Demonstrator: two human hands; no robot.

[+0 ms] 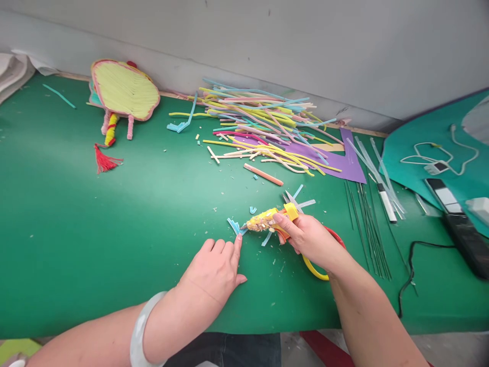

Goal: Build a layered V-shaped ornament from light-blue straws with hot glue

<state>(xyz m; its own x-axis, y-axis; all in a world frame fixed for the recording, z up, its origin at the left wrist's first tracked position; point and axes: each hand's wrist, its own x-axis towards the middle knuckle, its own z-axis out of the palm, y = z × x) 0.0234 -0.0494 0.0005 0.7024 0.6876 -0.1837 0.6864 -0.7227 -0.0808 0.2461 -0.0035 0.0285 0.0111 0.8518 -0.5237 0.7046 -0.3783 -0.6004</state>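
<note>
A small V-shaped piece of light-blue pipe cleaners point(234, 226) lies on the green table. My left hand point(214, 265), a pale bangle on its wrist, rests beside it with fingers bent and pressed together, the index fingertip holding the piece down. In my right hand point(305, 237) is a yellow-and-orange hot glue gun point(263, 220), its nozzle touching or just above the blue piece. Scissors point(316, 269) with red and yellow handles lie partly hidden under that hand. Around the blades are loose blue and whitish strips.
A heap of coloured pipe cleaners point(263, 114) lies along the wall, over purple sheet point(353, 158). A fan-shaped craft point(126, 92) with a red tassel stands back left. To the right are thin wires point(372, 229), a marker point(387, 204), clear sticks, and a black device point(458, 224) with a cable.
</note>
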